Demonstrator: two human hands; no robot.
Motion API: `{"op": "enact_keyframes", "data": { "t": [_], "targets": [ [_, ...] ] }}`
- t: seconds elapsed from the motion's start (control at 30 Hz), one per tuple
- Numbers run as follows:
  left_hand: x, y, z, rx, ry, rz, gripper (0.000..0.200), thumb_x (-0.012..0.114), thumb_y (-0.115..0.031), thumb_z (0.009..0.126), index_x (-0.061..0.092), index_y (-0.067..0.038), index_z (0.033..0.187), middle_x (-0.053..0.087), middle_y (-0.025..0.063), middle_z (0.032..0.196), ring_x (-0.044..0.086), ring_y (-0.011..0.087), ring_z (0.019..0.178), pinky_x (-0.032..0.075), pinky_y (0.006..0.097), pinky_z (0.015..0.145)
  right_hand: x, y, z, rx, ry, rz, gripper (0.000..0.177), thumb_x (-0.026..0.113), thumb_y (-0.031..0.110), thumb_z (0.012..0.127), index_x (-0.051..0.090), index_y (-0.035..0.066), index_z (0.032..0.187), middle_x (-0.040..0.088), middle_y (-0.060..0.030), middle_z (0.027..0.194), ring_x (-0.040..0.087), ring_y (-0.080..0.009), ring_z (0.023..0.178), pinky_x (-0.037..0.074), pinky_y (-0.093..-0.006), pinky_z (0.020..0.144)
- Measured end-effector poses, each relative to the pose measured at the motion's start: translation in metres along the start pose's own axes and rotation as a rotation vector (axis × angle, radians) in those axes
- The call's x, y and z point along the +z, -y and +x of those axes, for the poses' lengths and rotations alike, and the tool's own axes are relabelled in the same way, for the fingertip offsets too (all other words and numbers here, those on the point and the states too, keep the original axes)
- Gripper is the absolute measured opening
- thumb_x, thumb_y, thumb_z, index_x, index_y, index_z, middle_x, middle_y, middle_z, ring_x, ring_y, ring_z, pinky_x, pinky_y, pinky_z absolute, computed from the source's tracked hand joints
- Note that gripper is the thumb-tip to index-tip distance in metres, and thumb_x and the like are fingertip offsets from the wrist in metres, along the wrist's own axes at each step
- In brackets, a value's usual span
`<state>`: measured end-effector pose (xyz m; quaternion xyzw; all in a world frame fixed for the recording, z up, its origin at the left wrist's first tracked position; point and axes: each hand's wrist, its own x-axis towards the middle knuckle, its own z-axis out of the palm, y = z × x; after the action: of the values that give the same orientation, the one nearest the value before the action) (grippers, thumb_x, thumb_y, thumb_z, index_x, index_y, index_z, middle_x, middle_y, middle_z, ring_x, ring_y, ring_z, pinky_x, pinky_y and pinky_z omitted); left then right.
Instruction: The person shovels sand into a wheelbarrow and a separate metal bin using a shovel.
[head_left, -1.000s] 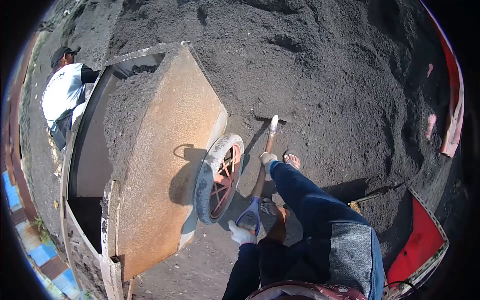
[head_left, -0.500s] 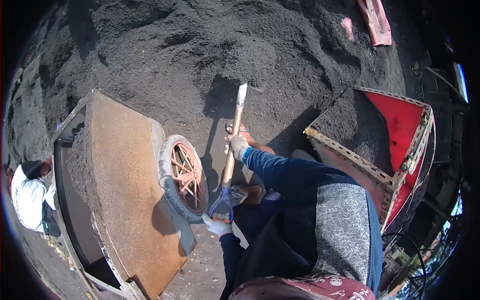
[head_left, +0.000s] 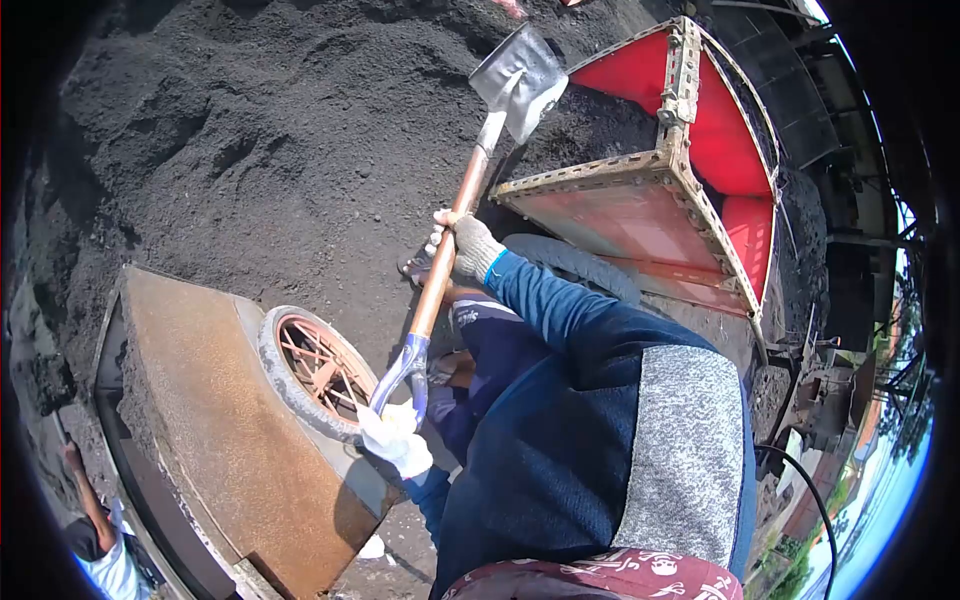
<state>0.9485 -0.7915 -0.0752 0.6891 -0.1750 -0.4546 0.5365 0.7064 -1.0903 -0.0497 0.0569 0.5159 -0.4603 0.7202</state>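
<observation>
A shovel with a wooden shaft (head_left: 450, 245) slants up across the view. Its grey metal blade (head_left: 520, 80) is tilted at the near-left rim of a red-lined cart (head_left: 625, 215), and the face I see is bare. My right hand (head_left: 468, 245), in a knitted glove, wraps around the middle of the shaft. Down at the blue D-shaped handle (head_left: 408, 368), my left hand (head_left: 397, 440) grips in a white glove. Dark granular material (head_left: 590, 130) lies inside the cart.
A large heap of dark material (head_left: 250, 150) spreads ahead. On the left stands a second cart with a rusty side panel (head_left: 220, 400) and a spoked wheel (head_left: 320, 370). Another person (head_left: 100, 550) is beyond it, an arm raised holding a pole. A black cable (head_left: 815, 490) curves at right.
The shovel has swung up and right, from over the heap to the red-lined cart, and its bare blade face now shows. My view has turned to the right. Both hands keep their hold.
</observation>
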Motion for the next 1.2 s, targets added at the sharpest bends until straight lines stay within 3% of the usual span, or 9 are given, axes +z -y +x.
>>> {"op": "enact_keyframes", "data": {
  "t": [0.17, 0.27, 0.33, 0.43, 0.57, 0.8, 1.03, 1.13, 1.2],
  "targets": [
    [-0.001, 0.033, -0.071, -0.653, -0.483, -0.668, 0.05, 0.052, -0.059, 0.089, 0.047, -0.011, 0.074, 0.037, -0.0023, 0.058, 0.038, 0.0132, 0.044, 0.033, 0.0295, 0.042, -0.028, -0.14, 0.059, 0.138, -0.182, -0.571, 0.012, 0.063, 0.011, 0.088, 0.054, 0.006, 0.084, 0.055, -0.0053, 0.066, 0.052, -0.0188, 0.047, 0.053, -0.0401, 0.044],
    [0.016, 0.021, -0.137, -0.813, -1.02, -0.495, 0.053, 0.054, -0.063, 0.085, 0.041, -0.016, 0.064, 0.033, -0.0034, 0.053, 0.035, 0.0129, 0.042, 0.029, 0.0303, 0.039, -0.06, -0.21, 0.03, 0.466, -0.221, -0.84, 0.008, 0.062, 0.011, 0.088, 0.06, 0.005, 0.085, 0.062, -0.0104, 0.071, 0.061, -0.0257, 0.053, 0.052, -0.0415, 0.044],
    [-0.017, 0.103, -0.226, -0.917, -1.274, -0.435, 0.053, 0.056, -0.061, 0.084, 0.038, -0.017, 0.061, 0.035, -0.0022, 0.05, 0.032, 0.0132, 0.039, 0.027, 0.0303, 0.038, -0.115, -0.263, 0.014, 0.601, -0.214, -0.97, 0.017, 0.062, 0.014, 0.09, 0.06, 0.007, 0.105, 0.064, -0.0113, 0.082, 0.063, -0.0233, 0.064, 0.054, -0.0414, 0.057],
    [0.028, 0.01, -0.222, -0.851, -1.496, -0.372, 0.057, 0.059, -0.06, 0.082, 0.033, -0.016, 0.056, 0.032, -0.0004, 0.047, 0.033, 0.0158, 0.038, 0.031, 0.0323, 0.04, -0.162, -0.317, 0.024, 0.775, -0.185, -1.097, 0.026, 0.06, 0.019, 0.09, 0.061, 0.006, 0.113, 0.066, -0.013, 0.09, 0.065, -0.0232, 0.073, 0.054, -0.0413, 0.065],
    [-0.002, 0.1, -0.205, -0.98, -1.297, -0.592, 0.057, 0.051, -0.063, 0.087, 0.035, -0.016, 0.058, 0.035, 0.0009, 0.044, 0.036, 0.0192, 0.035, 0.038, 0.0371, 0.038, -0.147, -0.354, 0.128, 0.764, -0.194, -1.17, 0.031, 0.059, 0.024, 0.09, 0.062, 0.001, 0.11, 0.066, -0.0157, 0.095, 0.066, -0.0257, 0.081, 0.053, -0.0412, 0.07],
    [0.11, 0.072, 0.19, -0.433, -1.071, -0.501, 0.044, 0.063, -0.046, 0.09, 0.049, -0.008, 0.073, 0.045, 0.001, 0.065, 0.047, 0.0164, 0.051, 0.037, 0.0323, 0.045, 0.066, -0.272, 0.411, 0.341, -0.096, -1.117, 0.035, 0.051, 0.027, 0.093, 0.063, -0.005, 0.099, 0.065, -0.0165, 0.08, 0.067, -0.0303, 0.072, 0.052, -0.0445, 0.063],
    [0.093, 0.057, 0.148, -0.339, -0.936, -0.415, 0.041, 0.06, -0.041, 0.092, 0.052, -0.006, 0.072, 0.051, 0.002, 0.062, 0.048, 0.0136, 0.047, 0.037, 0.0286, 0.043, 0.043, -0.23, 0.34, 0.239, -0.056, -0.733, 0.013, 0.061, 0.015, 0.088, 0.057, 0.002, 0.086, 0.053, -0.0091, 0.064, 0.055, -0.0246, 0.05, 0.048, -0.0407, 0.045],
    [0.054, 0.058, 0.114, -0.23, -0.818, -0.199, 0.038, 0.059, -0.035, 0.094, 0.057, -0.003, 0.074, 0.052, 0.0014, 0.062, 0.048, 0.0115, 0.047, 0.034, 0.0277, 0.042, -0.025, -0.21, 0.323, 0.122, -0.038, -0.762, 0.011, 0.061, 0.014, 0.087, 0.053, 0.006, 0.083, 0.05, -0.0062, 0.06, 0.052, -0.0233, 0.049, 0.048, -0.0382, 0.046],
    [0.018, 0.077, 0.103, -0.16, -0.629, -0.118, 0.037, 0.058, -0.033, 0.096, 0.056, -0.002, 0.075, 0.052, 0.0016, 0.059, 0.048, 0.0111, 0.045, 0.034, 0.0275, 0.04, -0.024, -0.162, 0.25, 0.204, -0.065, -0.308, 0.013, 0.061, 0.021, 0.086, 0.052, 0.011, 0.084, 0.054, -0.0051, 0.064, 0.057, -0.0255, 0.055, 0.052, -0.0418, 0.056]
  ]
}}
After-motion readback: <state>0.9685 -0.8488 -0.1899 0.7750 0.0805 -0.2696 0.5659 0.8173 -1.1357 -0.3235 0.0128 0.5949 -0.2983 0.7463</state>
